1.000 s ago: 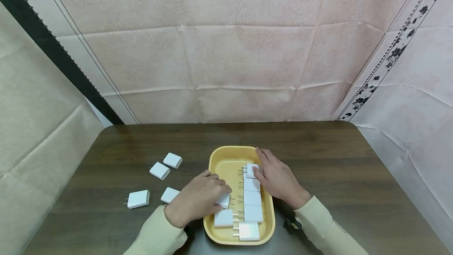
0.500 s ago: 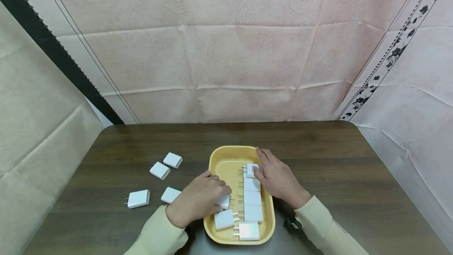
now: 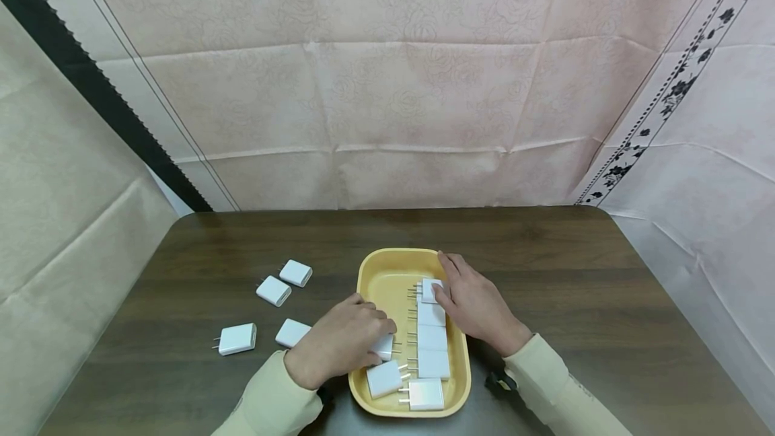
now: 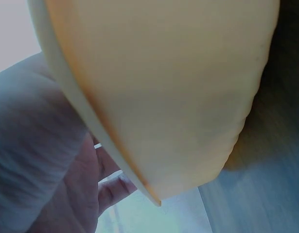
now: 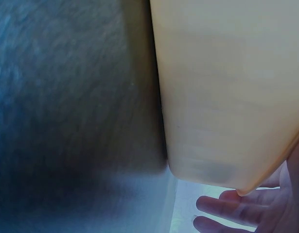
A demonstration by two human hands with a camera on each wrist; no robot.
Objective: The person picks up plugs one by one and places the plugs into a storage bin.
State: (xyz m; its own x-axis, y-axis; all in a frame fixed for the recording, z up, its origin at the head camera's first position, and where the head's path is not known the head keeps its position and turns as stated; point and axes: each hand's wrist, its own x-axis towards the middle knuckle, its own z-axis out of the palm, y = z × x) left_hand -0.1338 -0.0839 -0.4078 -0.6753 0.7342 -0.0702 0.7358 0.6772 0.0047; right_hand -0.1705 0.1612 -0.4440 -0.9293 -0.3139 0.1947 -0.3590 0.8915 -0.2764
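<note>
Pinching a white adapter (image 3: pixel 383 346) inside the left edge of the yellow tray (image 3: pixel 390 278), the left hand (image 3: pixel 342 338) keeps its grip closed; the right hand (image 3: pixel 481 305) lies loosely extended, thumb touching the far adapter (image 3: pixel 429 290) by the right edge. Likely light, stiff, slick: best held by opposite sides, clear of the prongs (image 3: pixel 397 344).

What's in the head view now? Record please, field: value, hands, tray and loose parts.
left hand: over tray's left rim, gripping a partly hidden white adapter
right hand: at tray's right rim, thumb at the farthest right-row adapter
tray: yellow, on brown table
right row: at least five adapters, prongs left
left side: two adapters visible, prongs right; nearer one angled
loose adapters: four visible, left of tray
</note>
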